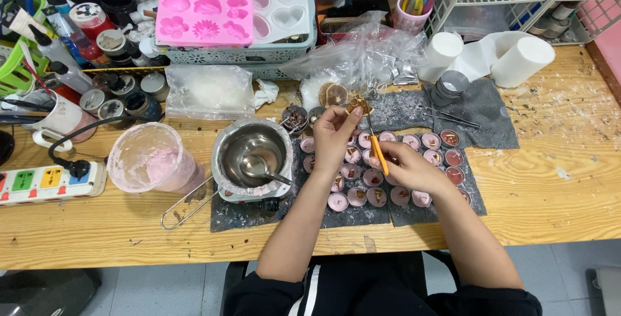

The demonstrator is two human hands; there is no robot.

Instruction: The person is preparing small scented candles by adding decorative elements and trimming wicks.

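My left hand (pixel 333 136) pinches a small brown dried piece (pixel 358 104) between thumb and fingertips, held above the grey mat (pixel 479 203). My right hand (pixel 409 166) grips small orange-handled scissors (pixel 378 151), blades pointing up toward the dried piece. Under both hands lie several small round tins of pink wax (pixel 336 201), some topped with dried bits. Dried orange slices (pixel 332 94) rest just beyond my left hand.
A steel pot with a spoon (pixel 252 154) sits left of the tins, beside a pink-stained plastic jug (pixel 152 157). A power strip (pixel 45 183) lies at far left. Pink and white silicone moulds (pixel 233 5), plastic bags, white rolls (pixel 524 57), tweezers (pixel 453 119) and jars crowd the back.
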